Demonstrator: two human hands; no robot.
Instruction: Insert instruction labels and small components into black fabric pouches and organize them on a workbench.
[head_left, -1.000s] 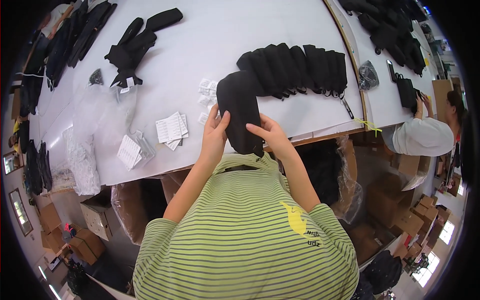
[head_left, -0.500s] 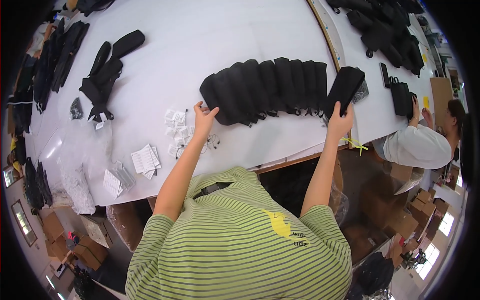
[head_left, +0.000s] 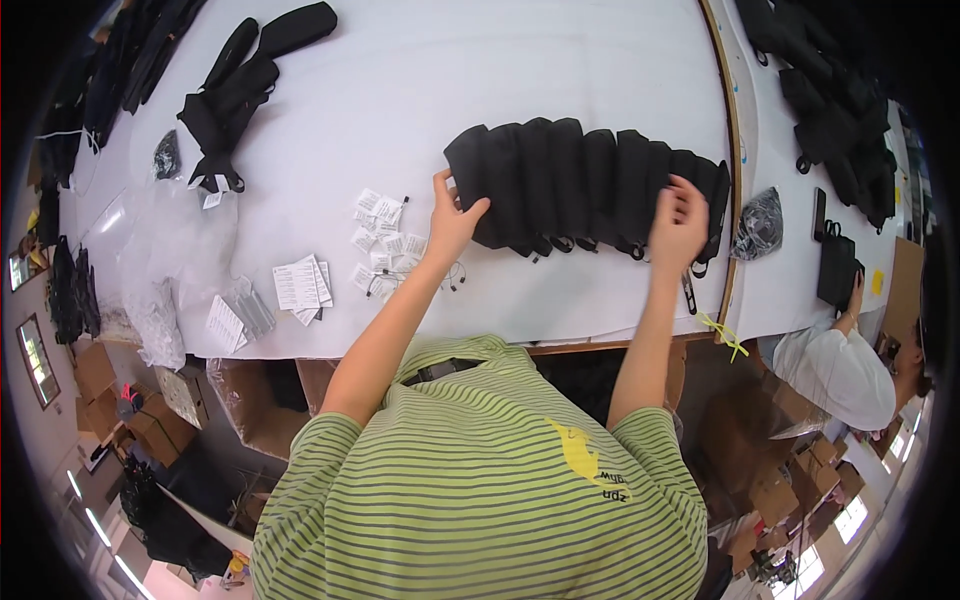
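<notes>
A row of overlapping black fabric pouches (head_left: 565, 185) lies across the white table in front of me, their small loops toward my body. At the row's left end, my left hand (head_left: 455, 220) has its thumb over the lower corner of the end pouch and its fingers apart along the edge. My right hand (head_left: 680, 225) rests over the right part of the row, fingers loosely bent and spaced, with no pouch lifted in it. The last pouch (head_left: 715, 215) shows just right of that hand. A slim dark object (head_left: 689, 293) lies below it.
White tags with black cords (head_left: 385, 240), printed cards (head_left: 300, 285) and clear plastic bags (head_left: 180, 250) lie to the left. More black pouches (head_left: 230, 105) sit at the far left. Beyond a table seam, a bagged black item (head_left: 758, 225) lies near another person (head_left: 835, 375) handling a black pouch.
The black pouch that my right hand held up is now laid at the row's right end, and that hand has loosened over the row. My left hand stays at the left end. The view has shifted.
</notes>
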